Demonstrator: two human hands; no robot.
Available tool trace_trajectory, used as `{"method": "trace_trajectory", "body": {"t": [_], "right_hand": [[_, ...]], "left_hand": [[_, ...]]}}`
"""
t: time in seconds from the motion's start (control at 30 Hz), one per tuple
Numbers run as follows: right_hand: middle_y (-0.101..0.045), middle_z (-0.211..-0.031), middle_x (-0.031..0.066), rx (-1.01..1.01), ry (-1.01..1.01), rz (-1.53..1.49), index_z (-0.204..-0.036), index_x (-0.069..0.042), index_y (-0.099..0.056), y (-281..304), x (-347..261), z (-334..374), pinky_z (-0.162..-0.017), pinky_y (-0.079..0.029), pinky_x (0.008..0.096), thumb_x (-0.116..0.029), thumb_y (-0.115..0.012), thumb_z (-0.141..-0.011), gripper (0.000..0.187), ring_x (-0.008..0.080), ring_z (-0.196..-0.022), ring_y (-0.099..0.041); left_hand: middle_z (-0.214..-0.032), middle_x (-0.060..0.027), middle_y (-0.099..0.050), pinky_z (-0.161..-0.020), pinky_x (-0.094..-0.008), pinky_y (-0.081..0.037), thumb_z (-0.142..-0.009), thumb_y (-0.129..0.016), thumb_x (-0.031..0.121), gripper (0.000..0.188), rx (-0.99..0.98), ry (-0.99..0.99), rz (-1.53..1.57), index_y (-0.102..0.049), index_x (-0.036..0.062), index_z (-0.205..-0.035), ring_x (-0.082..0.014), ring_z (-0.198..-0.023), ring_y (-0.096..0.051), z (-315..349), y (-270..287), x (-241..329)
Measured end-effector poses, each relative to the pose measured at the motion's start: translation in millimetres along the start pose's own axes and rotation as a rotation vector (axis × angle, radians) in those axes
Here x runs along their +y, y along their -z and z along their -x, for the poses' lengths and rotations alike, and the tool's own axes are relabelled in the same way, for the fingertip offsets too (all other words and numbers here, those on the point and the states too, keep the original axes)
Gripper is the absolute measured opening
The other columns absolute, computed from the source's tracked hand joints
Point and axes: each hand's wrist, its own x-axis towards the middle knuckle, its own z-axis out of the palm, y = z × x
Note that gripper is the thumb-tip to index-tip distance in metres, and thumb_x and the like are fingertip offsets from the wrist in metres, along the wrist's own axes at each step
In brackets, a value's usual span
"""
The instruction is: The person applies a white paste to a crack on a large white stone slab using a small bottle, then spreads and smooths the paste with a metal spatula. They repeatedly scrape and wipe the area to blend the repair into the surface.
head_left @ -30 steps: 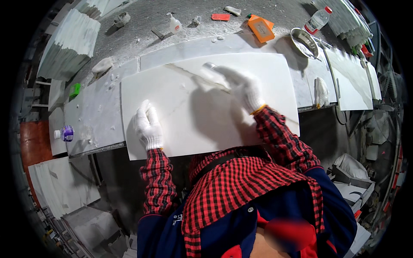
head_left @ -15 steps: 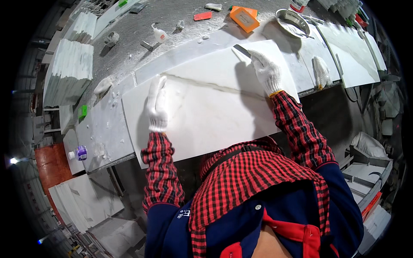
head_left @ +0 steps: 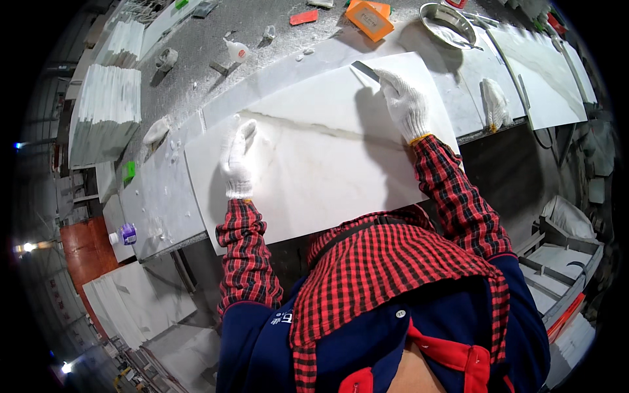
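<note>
A large white marble-look slab [head_left: 314,177] with a grey-brown vein lies in front of me, its near edge overhanging the bench. My right hand [head_left: 405,105], in a white knit glove, is closed around a putty knife; its flat grey blade [head_left: 365,70] points left over the slab's far part. The knife's handle is hidden by the glove. My left hand [head_left: 238,160], gloved too, is at the slab's left part near the vein's end. Its fingers are loosely bent and partly apart, with nothing visible in them.
A metal bowl [head_left: 448,26] with white paste and orange boxes [head_left: 369,21] stand at the back. A squeeze bottle [head_left: 236,50] is farther left. Loose gloves [head_left: 495,105] lie to the right, a purple-labelled bottle [head_left: 124,234] to the left. Stacked slabs [head_left: 108,114] stand far left.
The fingers of my left hand were straighter and have bent. My right hand has shifted slightly up and left with the putty knife, its blade now lying flatter over the slab.
</note>
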Motion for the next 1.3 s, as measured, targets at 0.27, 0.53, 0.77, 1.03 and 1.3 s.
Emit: {"method": "trace_trajectory", "body": {"t": [0.27,0.53,0.77,1.03,1.3], "right_hand": [[-0.073,-0.097,0.0108,0.008,0.032,0.0,-0.112,-0.012,-0.073,-3.3,-3.1,-1.3,-0.078,-0.054,0.0325,-0.014,-0.065,-0.091,0.023,0.0247,-0.088,-0.071],[-0.073,-0.094,0.0104,-0.004,0.002,0.011,-0.11,-0.012,-0.073,-1.4,0.8,-2.0,-0.076,-0.055,0.0327,-0.015,-0.066,-0.09,0.021,0.0257,-0.085,-0.07],[-0.073,-0.094,0.0107,-0.001,0.0,-0.005,-0.109,-0.012,-0.074,-2.2,-1.5,-2.5,-0.076,-0.055,0.0325,-0.016,-0.066,-0.09,0.021,0.0256,-0.085,-0.071],[-0.072,-0.097,0.0127,0.044,0.027,-0.019,-0.109,-0.012,-0.074,-5.6,7.0,-2.8,-0.077,-0.054,0.0339,-0.017,-0.067,-0.089,0.022,0.0282,-0.088,-0.07],[-0.073,-0.094,0.0153,-0.434,-0.09,0.132,-0.118,-0.007,-0.07,13.1,-14.8,-30.7,-0.074,-0.054,0.0329,-0.02,-0.064,-0.089,0.032,0.0232,-0.079,-0.07]], "left_hand": [[-0.128,-0.0213,-0.061,-0.11,-0.041,-0.041,-0.101,-0.043,0.018,0.047,-0.05,0.077,0.009,-0.043,0.0007,-0.145,-0.0295,-0.119,-0.06,23.1,3.9,0.0],[-0.132,-0.0202,-0.059,-0.108,-0.043,-0.04,-0.101,-0.041,0.02,0.047,0.095,-0.016,-0.082,-0.044,0.0035,-0.145,-0.028,-0.122,-0.058,38.9,-7.1,7.0],[-0.158,-0.0093,-0.035,-0.122,-0.047,-0.014,-0.1,-0.047,0.042,0.057,-0.679,-0.625,-1.295,-0.041,0.0146,-0.15,-0.0286,-0.147,-0.029,66.2,-57.9,24.1],[-0.163,-0.0096,-0.024,-0.122,-0.0494,-0.011,-0.101,-0.04,0.054,0.066,-0.037,-0.332,-1.522,-0.029,0.0173,-0.155,-0.0336,-0.15,-0.019,20.6,71.1,-16.3],[-0.16,-0.0098,-0.029,-0.121,-0.0495,-0.015,-0.1,-0.042,0.052,0.065,-0.037,-0.395,-1.437,-0.035,0.0158,-0.153,-0.035,-0.148,-0.023,24.5,74.7,-20.0]]}}
